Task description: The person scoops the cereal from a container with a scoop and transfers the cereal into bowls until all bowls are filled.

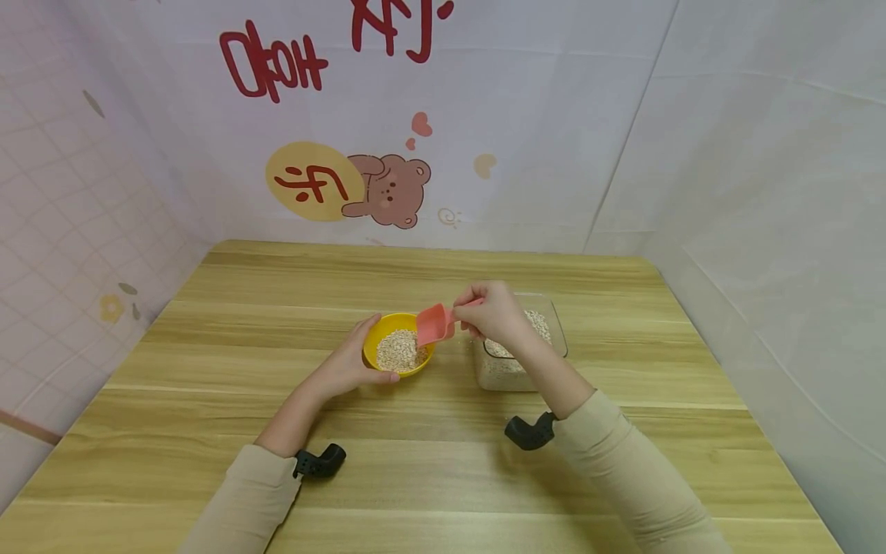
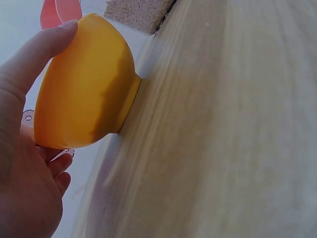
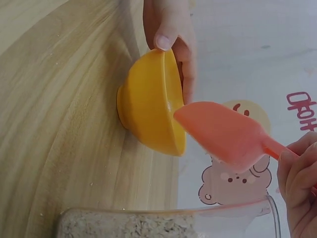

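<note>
A yellow bowl with oat flakes in it stands on the table. My left hand holds it from the left side, thumb at the near rim and fingers round the far side. In my right hand is the handle of a pink scoop, pinched between thumb and fingers. The scoop is tipped over the bowl's right rim, its lip pointing down at the flakes. Seen from the right wrist, the scoop overlaps the mouth of the bowl.
Just right of the bowl, under my right wrist, stands a clear square container holding more oat flakes. Small crumbs lie on the wooden table around it. A printed cloth hangs behind the table.
</note>
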A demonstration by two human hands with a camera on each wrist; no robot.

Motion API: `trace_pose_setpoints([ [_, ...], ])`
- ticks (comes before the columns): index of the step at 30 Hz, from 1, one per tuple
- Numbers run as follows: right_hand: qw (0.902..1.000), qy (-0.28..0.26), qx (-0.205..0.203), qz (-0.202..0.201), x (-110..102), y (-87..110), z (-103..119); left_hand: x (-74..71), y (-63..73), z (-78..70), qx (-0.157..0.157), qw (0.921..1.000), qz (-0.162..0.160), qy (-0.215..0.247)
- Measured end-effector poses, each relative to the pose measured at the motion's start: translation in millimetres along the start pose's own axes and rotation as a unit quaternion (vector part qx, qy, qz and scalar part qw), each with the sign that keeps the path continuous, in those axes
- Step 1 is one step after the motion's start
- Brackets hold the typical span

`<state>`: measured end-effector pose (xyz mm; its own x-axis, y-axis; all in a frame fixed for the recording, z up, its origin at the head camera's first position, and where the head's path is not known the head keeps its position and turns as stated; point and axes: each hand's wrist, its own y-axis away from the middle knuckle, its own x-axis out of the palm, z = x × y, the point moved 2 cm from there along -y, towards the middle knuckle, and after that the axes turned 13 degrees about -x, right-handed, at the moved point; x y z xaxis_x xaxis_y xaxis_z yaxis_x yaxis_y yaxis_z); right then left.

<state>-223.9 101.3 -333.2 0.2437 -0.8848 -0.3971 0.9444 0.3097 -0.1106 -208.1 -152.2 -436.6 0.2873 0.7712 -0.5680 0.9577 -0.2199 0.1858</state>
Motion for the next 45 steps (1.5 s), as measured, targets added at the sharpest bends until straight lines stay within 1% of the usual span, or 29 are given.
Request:
trace_pose_setpoints([
  [12,0.9988,-0.043,0.0,-0.022,-3.7,6.0,-10.4,-0.2,0.7,-1.8,0.002,1.0,-0.001,0.002],
  [21,0.9958,-0.08,-0.013,-0.043,-9.4,15.2,-14.7,-2.3,0.2,-6.2,0.023,0.9997,-0.009,0.003],
  [26,0.992,-0.108,-0.02,-0.062,-14.6,23.7,-14.1,-2.9,0.1,-8.5,0.031,0.9994,-0.017,-0.001],
  [27,0.9918,-0.106,-0.018,-0.069,-16.1,25.8,-13.8,-2.9,0.3,-9.3,0.031,0.9993,-0.02,-0.003],
  [30,0.9913,-0.098,-0.012,-0.087,-21.0,32.3,-13.3,-2.8,1.3,-13.0,0.029,0.9992,-0.025,-0.005],
  [33,0.989,-0.108,-0.011,-0.101,-26.1,37.5,-12.8,-2.0,2.5,-17.9,0.03,0.9991,-0.028,-0.003],
  [36,0.9844,-0.141,-0.022,-0.103,-30.5,40.6,-13.5,-0.4,3.8,-23.2,0.037,0.9989,-0.028,-0.002],
  [38,0.9819,-0.154,-0.029,-0.107,-34.0,43.0,-14.0,1.3,4.0,-26.3,0.04,0.9988,-0.027,-0.001],
  [45,0.9759,-0.165,-0.04,-0.136,-47.8,51.9,-13.6,8.8,2.2,-37.1,0.057,0.998,-0.025,-0.007],
])
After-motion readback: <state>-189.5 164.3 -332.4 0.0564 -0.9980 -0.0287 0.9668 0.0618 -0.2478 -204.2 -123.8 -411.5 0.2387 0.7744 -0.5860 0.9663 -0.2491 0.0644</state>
